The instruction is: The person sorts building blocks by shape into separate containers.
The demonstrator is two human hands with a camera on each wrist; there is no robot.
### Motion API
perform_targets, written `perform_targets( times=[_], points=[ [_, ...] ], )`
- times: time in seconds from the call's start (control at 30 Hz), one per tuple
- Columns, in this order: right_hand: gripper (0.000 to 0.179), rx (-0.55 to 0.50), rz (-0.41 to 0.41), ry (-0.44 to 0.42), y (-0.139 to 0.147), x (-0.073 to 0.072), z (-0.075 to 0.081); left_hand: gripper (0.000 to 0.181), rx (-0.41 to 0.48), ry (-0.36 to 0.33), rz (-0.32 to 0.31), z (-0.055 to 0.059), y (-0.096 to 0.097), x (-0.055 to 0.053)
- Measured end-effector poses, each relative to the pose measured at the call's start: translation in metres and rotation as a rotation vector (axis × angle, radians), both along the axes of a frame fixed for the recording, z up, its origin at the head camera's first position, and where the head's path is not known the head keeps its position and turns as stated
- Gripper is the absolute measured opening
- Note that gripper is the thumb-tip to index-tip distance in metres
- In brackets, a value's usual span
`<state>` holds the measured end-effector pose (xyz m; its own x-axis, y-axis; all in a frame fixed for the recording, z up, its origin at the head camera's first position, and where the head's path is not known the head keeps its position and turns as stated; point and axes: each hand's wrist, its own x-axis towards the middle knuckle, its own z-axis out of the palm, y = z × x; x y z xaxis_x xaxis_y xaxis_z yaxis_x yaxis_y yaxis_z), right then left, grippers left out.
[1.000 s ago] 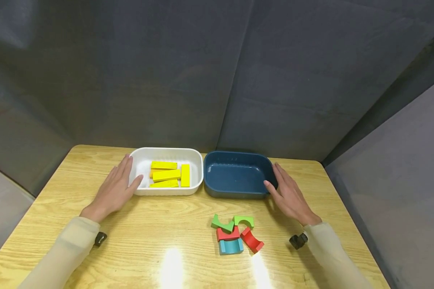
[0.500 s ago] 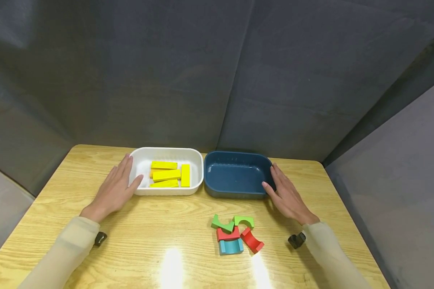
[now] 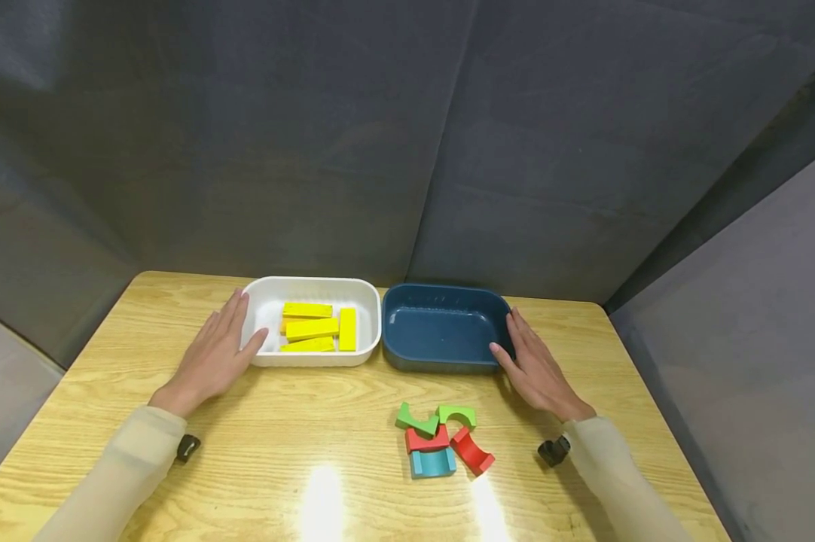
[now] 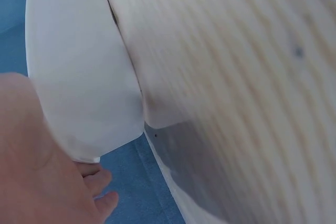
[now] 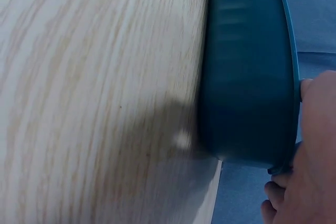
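Note:
My left hand [image 3: 211, 354] lies against the left end of a white plastic box [image 3: 312, 360], its fingers straight along the outside and the thumb over the rim. Several yellow rectangular blocks [image 3: 312, 328] lie inside that box. At the right end of a dark blue box [image 3: 441, 366], my right hand [image 3: 541, 369] touches the wall with extended fingers, the thumb at the front rim. The two boxes stand side by side, nearly touching. In the wrist views, the white box wall [image 4: 84, 66] and the blue box wall [image 5: 247, 77] show close up, with fingertips partly hidden behind them.
Nearer on the wooden table [image 3: 279, 452] is a cluster of arch-shaped blocks: two green [image 3: 458, 414], two red [image 3: 472, 452] and one blue [image 3: 433, 463]. A dark grey cloth wall [image 3: 312, 150] rises behind the table's back edge.
My right hand has shifted slightly left at the end of the blue box. The left hand, boxes and blocks look nearly unchanged.

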<state>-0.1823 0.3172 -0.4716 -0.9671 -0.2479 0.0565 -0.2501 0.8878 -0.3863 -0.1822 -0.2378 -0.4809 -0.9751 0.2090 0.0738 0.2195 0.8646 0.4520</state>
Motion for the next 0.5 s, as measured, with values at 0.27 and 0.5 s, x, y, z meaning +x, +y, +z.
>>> perform_targets(
  times=[0.27, 0.5],
  points=[
    [0.082, 0.012, -0.004, 0.0, -0.001, 0.0, -0.001, 0.088, -0.025, 0.04, -0.001, 0.004, 0.0, 0.001],
    [0.082, 0.01, -0.008, 0.005, -0.001, 0.0, -0.001, 0.083, -0.022, 0.14, -0.01, 0.014, 0.01, 0.004]
  ],
)
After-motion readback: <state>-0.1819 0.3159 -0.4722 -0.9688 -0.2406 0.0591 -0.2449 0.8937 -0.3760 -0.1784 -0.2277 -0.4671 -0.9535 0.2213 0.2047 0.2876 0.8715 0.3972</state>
